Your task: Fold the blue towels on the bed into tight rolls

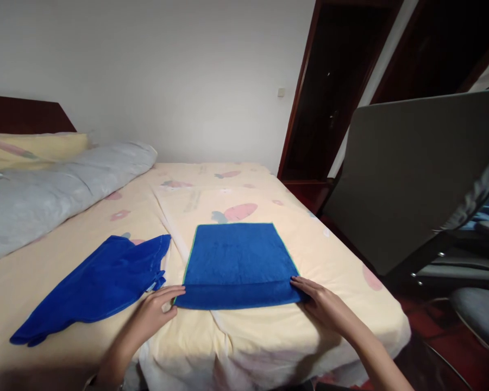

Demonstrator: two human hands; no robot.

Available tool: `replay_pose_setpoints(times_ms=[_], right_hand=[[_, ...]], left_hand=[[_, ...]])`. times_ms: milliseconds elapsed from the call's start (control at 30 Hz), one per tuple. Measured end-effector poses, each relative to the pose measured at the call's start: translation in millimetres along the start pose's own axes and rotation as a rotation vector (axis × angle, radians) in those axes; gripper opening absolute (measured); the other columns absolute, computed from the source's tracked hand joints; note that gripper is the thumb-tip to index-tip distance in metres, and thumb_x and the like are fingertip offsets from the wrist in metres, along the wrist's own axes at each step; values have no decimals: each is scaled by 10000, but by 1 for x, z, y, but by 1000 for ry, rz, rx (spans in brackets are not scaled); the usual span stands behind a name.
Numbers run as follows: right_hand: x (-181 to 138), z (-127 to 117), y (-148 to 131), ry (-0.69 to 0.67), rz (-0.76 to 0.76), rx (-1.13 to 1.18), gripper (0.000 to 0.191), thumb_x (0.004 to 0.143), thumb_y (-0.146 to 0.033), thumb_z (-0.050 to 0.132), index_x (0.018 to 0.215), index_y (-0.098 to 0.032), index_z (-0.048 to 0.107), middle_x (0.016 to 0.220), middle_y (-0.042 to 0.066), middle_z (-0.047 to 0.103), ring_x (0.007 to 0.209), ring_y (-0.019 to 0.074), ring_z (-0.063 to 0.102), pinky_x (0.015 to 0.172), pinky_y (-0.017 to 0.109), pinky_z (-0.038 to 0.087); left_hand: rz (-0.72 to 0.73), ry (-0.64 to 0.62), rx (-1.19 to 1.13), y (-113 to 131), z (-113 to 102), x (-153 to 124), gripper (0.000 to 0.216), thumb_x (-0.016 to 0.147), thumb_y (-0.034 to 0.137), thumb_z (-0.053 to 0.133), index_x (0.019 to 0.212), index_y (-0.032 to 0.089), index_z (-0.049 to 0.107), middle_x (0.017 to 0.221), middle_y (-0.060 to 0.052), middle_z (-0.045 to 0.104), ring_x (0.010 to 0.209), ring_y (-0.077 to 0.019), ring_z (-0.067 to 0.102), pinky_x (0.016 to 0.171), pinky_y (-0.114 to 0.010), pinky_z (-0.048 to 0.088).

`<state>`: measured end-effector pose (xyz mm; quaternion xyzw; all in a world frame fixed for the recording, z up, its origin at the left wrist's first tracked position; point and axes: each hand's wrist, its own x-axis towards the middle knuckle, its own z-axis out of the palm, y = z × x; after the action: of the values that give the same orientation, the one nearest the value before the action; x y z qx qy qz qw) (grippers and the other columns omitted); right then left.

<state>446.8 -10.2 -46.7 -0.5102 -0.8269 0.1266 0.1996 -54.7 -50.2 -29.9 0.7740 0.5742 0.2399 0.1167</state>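
- Towel (236, 252), blue, lies flat on the bed (309, 247), its near edge folded over.
- Left hand (151, 310) pinches the fold's left end.
- Right hand (324, 300) rests fingertips on its right end; I can't tell if it grips.

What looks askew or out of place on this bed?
The loose blue cloth at left lies slanted and rumpled, unlike the neatly laid blue towel beside it. Nothing looks spilled.

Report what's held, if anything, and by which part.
The folded blue cloth, by its near strip: left hand at the left end, right hand at the right end.
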Motion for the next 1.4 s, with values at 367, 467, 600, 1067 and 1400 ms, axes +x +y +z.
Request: replay_pose_setpoints(times_ms=[367,467,600,1067,1400], right_hand=[[24,-20,5,150,235,472,386,929,-421,481,1160,-200,697,1124,76,756,1059,278,700,941,384,546],[41,-10,11,241,367,521,524,931,-543,481,1278,-173,611,932,78,769,887,269,723,798,371,565],[50,3,14,240,390,483,596,874,-525,580,1356,-178,526,954,86,762,904,272,723,820,377,553],[41,1,4,316,340,431,430,919,-486,529,1276,-252,581,1044,78,774,981,271,740,820,357,569],[33,-15,8,373,366,455,463,847,-542,623,1187,-228,636,954,82,792,937,301,748,811,376,579]], left_hand=[[-181,151,-229,-11,11,29,380,917,518,515,1042,210,699,850,-40,779,822,-215,743,747,-274,580],[-263,206,-329,-9,21,46,488,907,593,511,1174,198,612,852,-45,778,855,-234,755,767,-297,578],[-303,254,-322,-7,31,55,573,830,574,609,1243,179,567,833,-55,770,834,-260,762,768,-346,587],[-284,291,-381,-7,38,46,465,901,549,523,1218,211,565,1050,-117,788,1067,-279,740,938,-404,569],[-255,362,-300,6,17,45,401,887,538,521,1094,219,649,1048,-98,803,1039,-271,756,872,-333,600]])
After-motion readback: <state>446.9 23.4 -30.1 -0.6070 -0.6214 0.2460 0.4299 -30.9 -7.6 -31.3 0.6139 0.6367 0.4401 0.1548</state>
